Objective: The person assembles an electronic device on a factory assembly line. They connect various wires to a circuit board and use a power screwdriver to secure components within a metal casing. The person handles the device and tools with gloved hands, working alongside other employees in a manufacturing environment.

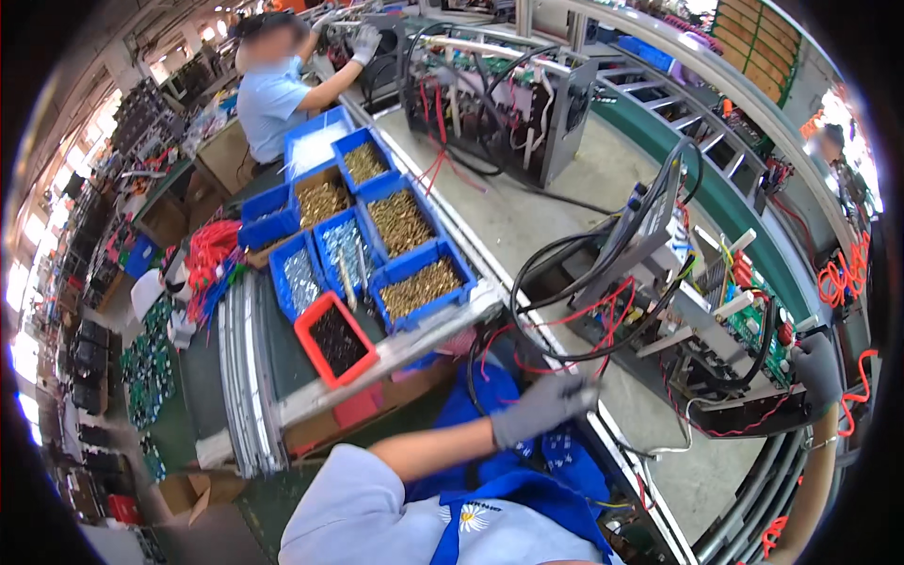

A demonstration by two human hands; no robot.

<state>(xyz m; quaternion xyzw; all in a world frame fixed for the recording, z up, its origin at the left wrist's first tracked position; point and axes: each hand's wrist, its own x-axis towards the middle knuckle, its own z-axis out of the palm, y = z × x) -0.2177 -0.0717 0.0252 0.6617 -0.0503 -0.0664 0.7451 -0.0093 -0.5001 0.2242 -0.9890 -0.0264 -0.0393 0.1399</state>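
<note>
Open electronics unit flanked by two gloved grips

An open electronics unit (686, 306) is seen on the pale tabletop (612, 146), right of centre, its green circuit board (774, 356) exposed. Black cables (556, 356) are looped at its left side, and red wires (617, 311) are tangled beneath them. The right grip (817, 365), in a grey glove, is placed at the unit's right end; how far it is opened, and whether anything is held, cannot be told. The left grip (551, 407), also gloved, is held over the tabletop's near edge with fingers loosely bent; its contents, if any, cannot be made out. Farther off, a second unit (556, 118) is stood upright. To the left, blue bins (428, 315) are filled with small metal parts, and a red bin (365, 363) is set in front. Beyond them, a co-worker (268, 99) in light blue is seated
</note>
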